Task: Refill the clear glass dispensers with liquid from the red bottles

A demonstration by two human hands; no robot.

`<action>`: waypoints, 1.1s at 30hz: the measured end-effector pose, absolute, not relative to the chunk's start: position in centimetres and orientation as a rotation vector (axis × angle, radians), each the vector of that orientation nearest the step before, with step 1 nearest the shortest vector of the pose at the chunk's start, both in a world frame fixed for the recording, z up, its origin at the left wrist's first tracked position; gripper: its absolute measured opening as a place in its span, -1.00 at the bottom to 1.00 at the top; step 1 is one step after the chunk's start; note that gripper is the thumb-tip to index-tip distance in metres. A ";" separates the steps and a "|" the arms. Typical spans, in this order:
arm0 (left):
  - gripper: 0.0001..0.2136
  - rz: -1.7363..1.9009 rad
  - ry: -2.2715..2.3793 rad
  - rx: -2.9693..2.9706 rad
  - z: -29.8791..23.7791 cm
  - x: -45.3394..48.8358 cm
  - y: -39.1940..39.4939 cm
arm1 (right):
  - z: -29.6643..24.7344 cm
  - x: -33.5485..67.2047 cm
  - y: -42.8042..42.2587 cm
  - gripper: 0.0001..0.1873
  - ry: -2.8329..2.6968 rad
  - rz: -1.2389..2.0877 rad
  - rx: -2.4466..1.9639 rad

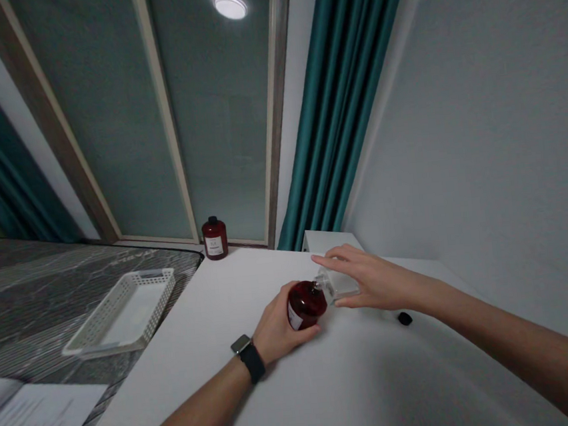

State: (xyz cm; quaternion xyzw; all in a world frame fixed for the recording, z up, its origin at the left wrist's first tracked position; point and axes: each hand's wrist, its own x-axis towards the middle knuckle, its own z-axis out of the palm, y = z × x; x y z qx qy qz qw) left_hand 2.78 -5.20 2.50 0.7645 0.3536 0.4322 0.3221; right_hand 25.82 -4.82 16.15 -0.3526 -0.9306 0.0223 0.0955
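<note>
My left hand, with a dark watch on its wrist, grips a dark red bottle and tips its mouth toward a small clear container. My right hand holds that clear container on the white table, fingers curled around it. A small black cap lies on the table just right of my right wrist. A second dark red bottle with a black cap stands upright at the table's far edge, by the window.
A white perforated plastic tray lies on the grey marbled surface at left. Printed papers lie at the lower left. A white box stands behind my hands. Teal curtains hang at the back right.
</note>
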 end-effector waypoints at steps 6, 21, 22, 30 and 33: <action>-0.29 1.142 0.921 2.004 2.6 2.8 -5.2 | 16.3 25.7 -4.9 -0.07 -2.769 0.034 -1.035; -0.29 1.113 0.931 1.997 2.9 2.8 -5.4 | 16.8 25.4 -5.2 -0.13 -2.781 0.005 -1.050; -0.29 1.113 0.930 1.998 3.0 2.8 -5.4 | 16.8 25.4 -5.2 -0.14 -2.781 0.004 -1.050; -0.29 1.119 0.925 2.015 2.8 2.8 -5.4 | 17.0 25.3 -5.2 -0.14 -2.793 0.013 -1.036; -0.29 1.113 0.937 2.028 2.7 2.8 -5.3 | 17.1 25.2 -5.2 -0.08 -2.795 0.012 -1.052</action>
